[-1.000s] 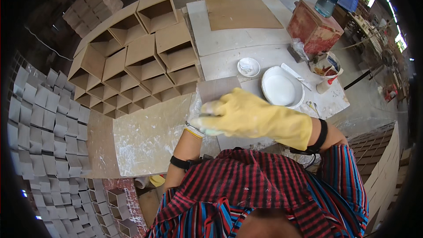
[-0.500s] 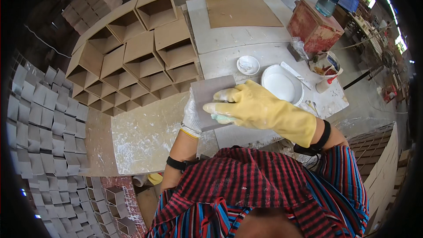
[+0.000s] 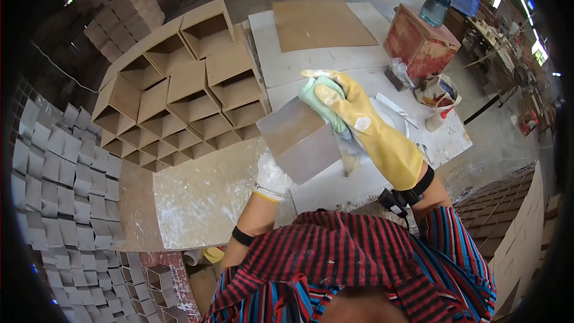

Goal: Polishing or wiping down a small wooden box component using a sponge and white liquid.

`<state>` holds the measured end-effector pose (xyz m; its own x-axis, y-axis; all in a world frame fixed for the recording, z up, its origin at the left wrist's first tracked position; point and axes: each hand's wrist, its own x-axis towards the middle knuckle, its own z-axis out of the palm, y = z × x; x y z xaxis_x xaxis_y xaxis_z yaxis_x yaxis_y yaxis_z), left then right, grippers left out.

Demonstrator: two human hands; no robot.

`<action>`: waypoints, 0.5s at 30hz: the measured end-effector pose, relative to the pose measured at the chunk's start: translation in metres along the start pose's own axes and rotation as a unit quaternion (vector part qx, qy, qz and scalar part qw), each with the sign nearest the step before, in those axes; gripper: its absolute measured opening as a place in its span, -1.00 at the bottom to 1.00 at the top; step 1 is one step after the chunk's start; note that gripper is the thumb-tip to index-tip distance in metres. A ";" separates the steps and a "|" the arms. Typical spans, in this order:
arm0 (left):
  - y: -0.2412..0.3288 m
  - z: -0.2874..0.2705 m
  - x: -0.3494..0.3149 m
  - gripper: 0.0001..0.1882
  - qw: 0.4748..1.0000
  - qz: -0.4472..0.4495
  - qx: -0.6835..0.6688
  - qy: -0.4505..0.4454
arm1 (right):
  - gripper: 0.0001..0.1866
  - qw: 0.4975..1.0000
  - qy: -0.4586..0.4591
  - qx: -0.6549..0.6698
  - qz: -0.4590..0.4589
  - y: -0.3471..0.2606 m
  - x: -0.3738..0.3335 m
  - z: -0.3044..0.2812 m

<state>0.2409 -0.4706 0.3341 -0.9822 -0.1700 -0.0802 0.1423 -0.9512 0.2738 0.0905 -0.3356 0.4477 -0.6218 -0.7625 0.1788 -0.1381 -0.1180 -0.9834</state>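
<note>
A grey-faced square box (image 3: 308, 154) is tilted over the front of the table, one of its faces streaked brown. My left hand (image 3: 272, 174), in a white knit glove, grips it at the lower left, fingers partly hidden behind it. My right hand (image 3: 373, 125) wears a long yellow rubber glove and clasps a pale green cloth (image 3: 323, 97) at the box's far right edge. Partly behind that glove lies a round white basin (image 3: 390, 113) with a flat white stick (image 3: 394, 109) across its rim. A small tan lump (image 3: 351, 163) shows below the cloth.
Bare brown boxes (image 3: 194, 87) are stacked at the table's left. Many grey boxes (image 3: 66, 185) stand piled at far left. A brown board (image 3: 323, 24) lies at the back. On the right are a red chest (image 3: 421, 42), a blue-green jug (image 3: 434, 9) and a white bottle (image 3: 439, 119).
The box has turned so that two faces show. My right hand has moved from its front face up to the far right edge, bringing the green cloth into fuller view.
</note>
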 end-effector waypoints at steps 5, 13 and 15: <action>0.006 -0.012 0.001 -0.61 0.931 0.134 0.336 -0.049 | -0.60 0.995 -0.046 -0.070 -0.046 -0.008 -0.005 0.010; 0.006 0.019 0.013 -0.50 0.992 0.118 0.043 -0.017 | -0.64 0.904 0.021 -0.386 -0.183 -0.001 -0.013 0.010; 0.002 0.043 0.014 -0.50 0.964 0.190 0.160 0.092 | -0.70 0.879 -0.017 -0.364 -0.307 0.001 -0.023 0.030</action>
<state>0.2218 -0.4643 0.3750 -0.8242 -0.5611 -0.0763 0.4132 -0.6882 0.5964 0.1281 -0.3375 0.4414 -0.2363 -0.7179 0.6549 -0.9038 -0.0851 -0.4194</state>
